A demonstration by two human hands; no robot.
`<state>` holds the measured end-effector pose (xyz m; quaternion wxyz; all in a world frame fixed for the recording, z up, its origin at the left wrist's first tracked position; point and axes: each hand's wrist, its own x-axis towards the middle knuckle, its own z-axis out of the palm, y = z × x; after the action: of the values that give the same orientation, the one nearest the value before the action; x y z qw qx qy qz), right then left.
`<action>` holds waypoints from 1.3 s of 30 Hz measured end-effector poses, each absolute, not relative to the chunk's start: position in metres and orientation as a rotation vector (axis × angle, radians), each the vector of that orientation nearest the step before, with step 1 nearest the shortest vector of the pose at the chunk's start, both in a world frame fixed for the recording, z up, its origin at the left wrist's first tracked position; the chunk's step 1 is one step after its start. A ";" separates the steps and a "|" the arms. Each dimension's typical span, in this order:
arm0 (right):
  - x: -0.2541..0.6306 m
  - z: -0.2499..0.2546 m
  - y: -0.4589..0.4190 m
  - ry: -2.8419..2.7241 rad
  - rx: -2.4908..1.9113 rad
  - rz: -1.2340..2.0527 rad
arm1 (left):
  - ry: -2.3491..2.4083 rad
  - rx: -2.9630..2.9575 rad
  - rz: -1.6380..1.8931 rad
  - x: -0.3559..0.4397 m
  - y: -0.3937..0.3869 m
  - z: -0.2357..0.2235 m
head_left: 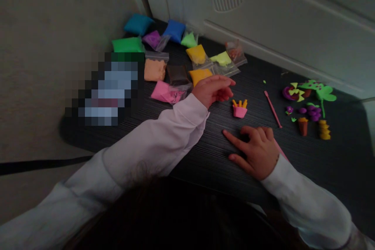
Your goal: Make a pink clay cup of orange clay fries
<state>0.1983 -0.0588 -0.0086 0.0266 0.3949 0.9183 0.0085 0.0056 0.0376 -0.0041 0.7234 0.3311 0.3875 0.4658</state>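
A small clay model of fries in a pink cup stands on the dark tabletop between my hands. My left hand is just left of it, fingers loosely stretched and slightly curved, with nothing seen in them. Its wrist is close to the pink clay bag and a yellow-orange clay bag. Below the fries, my right hand lies over the table with index finger and thumb spread apart and the other fingers bent. A pink strip shows beside its wrist, partly hidden.
Several bags of coloured clay, including a blue one, lie at the back left near a blurred-out device. On the right are a pink modelling stick, purple clay grapes, a clay cone and a green clay flower. A white panel borders the table's back.
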 end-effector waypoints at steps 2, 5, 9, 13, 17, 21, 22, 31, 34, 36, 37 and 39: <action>0.200 -0.009 -0.057 2.831 1.261 0.056 | 0.848 0.741 1.037 0.006 0.037 -0.004; 0.201 -0.008 -0.056 2.827 1.279 0.083 | 0.851 0.757 1.047 0.006 0.037 -0.004; 0.203 -0.007 -0.057 2.835 1.226 0.041 | 0.853 0.759 1.036 0.006 0.036 -0.005; 0.204 -0.008 -0.057 2.836 1.282 0.097 | 0.832 0.772 1.057 0.006 0.036 -0.006; 0.205 -0.009 -0.058 2.862 1.217 0.048 | 0.851 0.767 1.044 0.006 0.037 -0.005; 0.206 -0.009 -0.058 2.858 1.271 0.106 | 0.851 0.771 1.043 0.006 0.038 -0.005; 0.206 -0.009 -0.058 2.855 1.271 0.107 | 0.851 0.774 1.046 0.006 0.038 -0.005; 0.208 -0.009 -0.060 2.849 1.269 0.067 | 0.866 0.757 1.052 0.007 0.036 -0.004; 0.207 -0.008 -0.062 2.865 1.216 0.036 | 0.864 0.761 1.040 0.006 0.037 -0.005; 0.206 -0.008 -0.064 2.887 1.190 0.011 | 0.855 0.762 1.031 0.006 0.038 -0.006; 0.206 -0.008 -0.064 2.903 1.192 -0.015 | 0.848 0.763 1.031 0.006 0.038 -0.006; 0.208 -0.007 -0.064 2.949 1.234 -0.127 | 0.843 0.764 1.036 0.006 0.038 -0.006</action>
<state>0.2079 -0.0639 -0.0075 -0.0289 0.3855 0.9214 -0.0395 0.0057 0.0382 -0.0063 0.7184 0.3454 0.3811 0.4684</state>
